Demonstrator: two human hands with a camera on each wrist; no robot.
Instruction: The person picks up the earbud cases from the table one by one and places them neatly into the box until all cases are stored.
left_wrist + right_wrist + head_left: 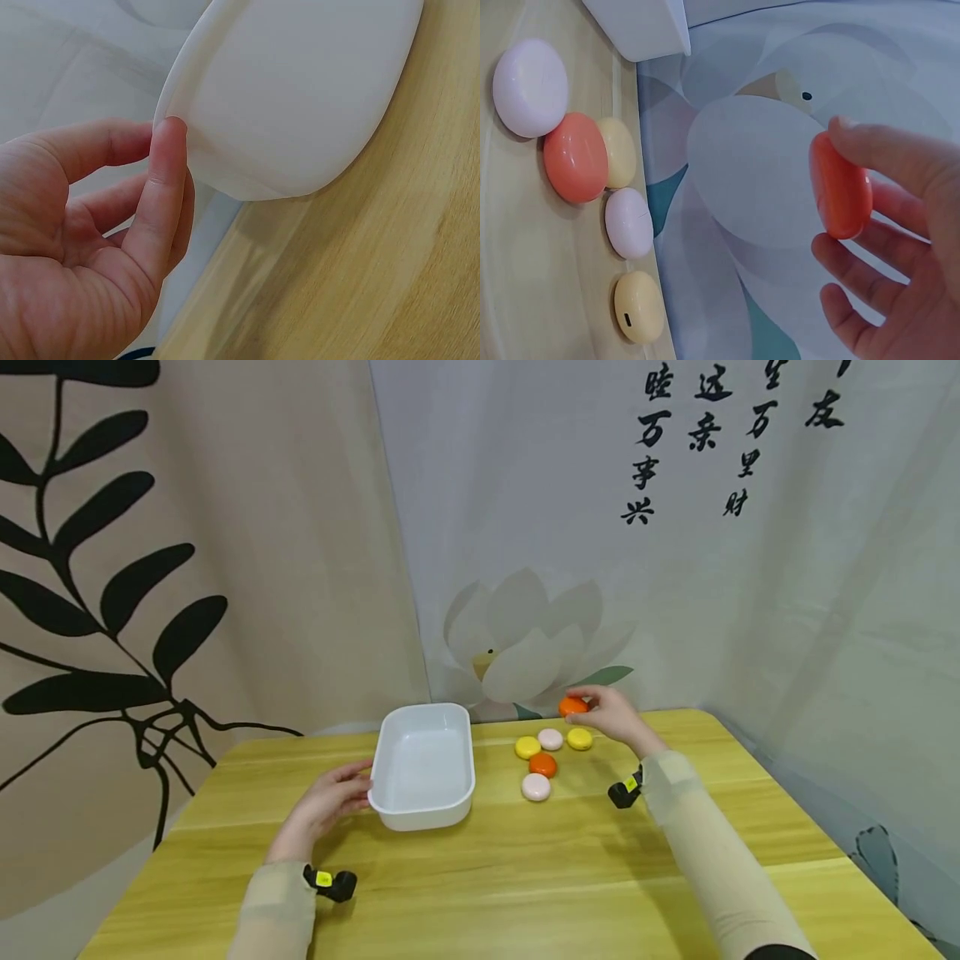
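My right hand point(611, 717) pinches an orange rounded case point(841, 186), shaped like an earbud case, between thumb and fingers, raised above the far edge of the table. My left hand point(333, 802) is at the left side of a white rectangular tub point(423, 818) and pinches its rim, as the left wrist view shows. Inside the tub only bare white floor shows. Between tub and right hand lie several similar cases: a second orange one point(543, 765), a pink one point(536, 787), another pink one point(551, 739), a yellow one point(527, 747) and another yellow one point(639, 307) with a dark slot.
All of this is on or over a light wooden table point(465, 902). Close behind its far edge hangs a printed curtain point(525, 527) with a flower and dark characters; dark leaves point(112, 585) are printed at the left. A black wrist camera point(625, 792) is strapped to the right wrist.
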